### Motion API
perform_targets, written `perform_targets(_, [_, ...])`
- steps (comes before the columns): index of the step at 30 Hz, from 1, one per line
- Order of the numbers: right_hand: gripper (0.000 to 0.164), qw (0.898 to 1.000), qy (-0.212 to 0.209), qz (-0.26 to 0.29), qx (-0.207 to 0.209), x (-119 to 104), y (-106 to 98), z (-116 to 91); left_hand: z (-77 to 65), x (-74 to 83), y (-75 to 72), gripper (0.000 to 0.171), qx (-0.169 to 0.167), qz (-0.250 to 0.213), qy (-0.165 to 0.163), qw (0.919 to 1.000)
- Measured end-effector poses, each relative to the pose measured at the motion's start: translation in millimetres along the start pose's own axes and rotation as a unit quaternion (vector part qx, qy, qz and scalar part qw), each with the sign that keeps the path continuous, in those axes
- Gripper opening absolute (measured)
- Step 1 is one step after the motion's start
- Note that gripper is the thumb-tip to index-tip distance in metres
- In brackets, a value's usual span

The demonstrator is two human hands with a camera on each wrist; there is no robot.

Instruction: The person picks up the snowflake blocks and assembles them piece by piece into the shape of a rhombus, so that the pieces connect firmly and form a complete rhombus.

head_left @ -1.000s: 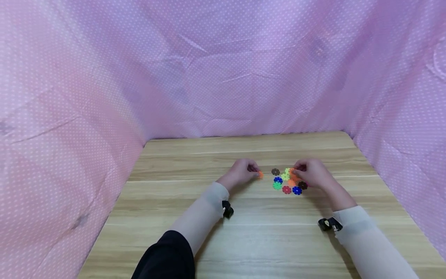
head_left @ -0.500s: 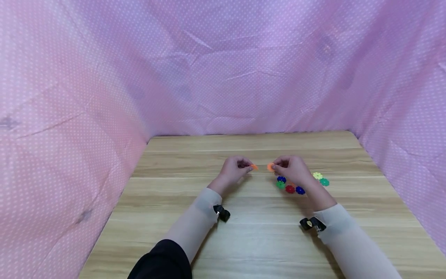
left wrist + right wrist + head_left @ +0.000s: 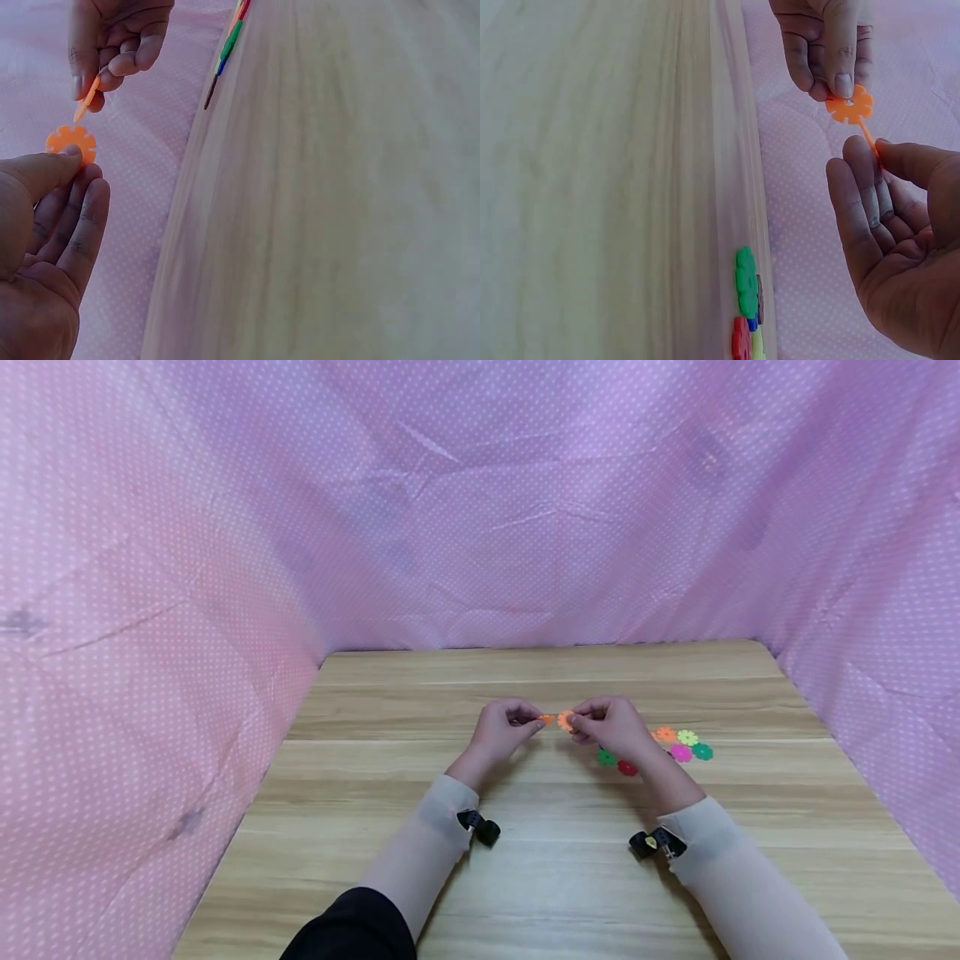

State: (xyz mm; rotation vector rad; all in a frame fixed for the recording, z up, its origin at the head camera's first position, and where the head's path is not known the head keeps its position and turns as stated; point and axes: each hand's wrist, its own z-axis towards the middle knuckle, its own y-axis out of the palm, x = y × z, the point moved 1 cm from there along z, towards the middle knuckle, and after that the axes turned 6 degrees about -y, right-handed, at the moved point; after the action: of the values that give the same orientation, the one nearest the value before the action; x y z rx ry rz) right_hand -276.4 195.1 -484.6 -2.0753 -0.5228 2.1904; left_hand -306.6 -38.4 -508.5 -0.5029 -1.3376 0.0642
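Observation:
My left hand pinches an orange notched plastic disc between thumb and fingers, its flat face turned to the left wrist camera. Opposite it, my right hand pinches a second orange notched disc, seen edge-on in the left wrist view. The two discs are raised above the wooden table and stand at right angles, edge close to edge. A narrow gap shows between them in the left wrist view; in the right wrist view the upright disc reaches the rim of the other.
Loose notched discs lie on the table beneath and right of my right hand: green, red, orange, yellow and pink among them. Pink dotted cloth hangs around the table.
My right hand has picked an orange disc from the loose ones and carried it left, up to my left hand's disc. My left hand has shifted slightly left and away.

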Motion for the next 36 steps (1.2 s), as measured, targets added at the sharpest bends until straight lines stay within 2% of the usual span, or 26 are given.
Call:
perform_targets(11, [0.021,1.0,-0.003,0.019,-0.019,3.0,7.3,2.7,-2.5,1.7,2.0,0.006,0.0,0.015,0.023,0.9996])
perform_targets(17, [0.02,0.999,0.006,0.039,-0.027,4.1,4.9,2.4,-3.6,6.6,4.6,0.006,0.002,0.041,0.025,0.9988])
perform_targets(26, [0.021,0.997,0.019,0.062,-0.029,7.8,4.4,3.1,-3.8,6.0,8.6,0.006,-0.002,0.043,0.03,0.9986])
perform_targets(36, [0.029,0.996,0.029,0.072,-0.054,7.6,3.1,2.0,-3.7,3.5,5.3,0.005,-0.004,0.03,0.013,0.9995])
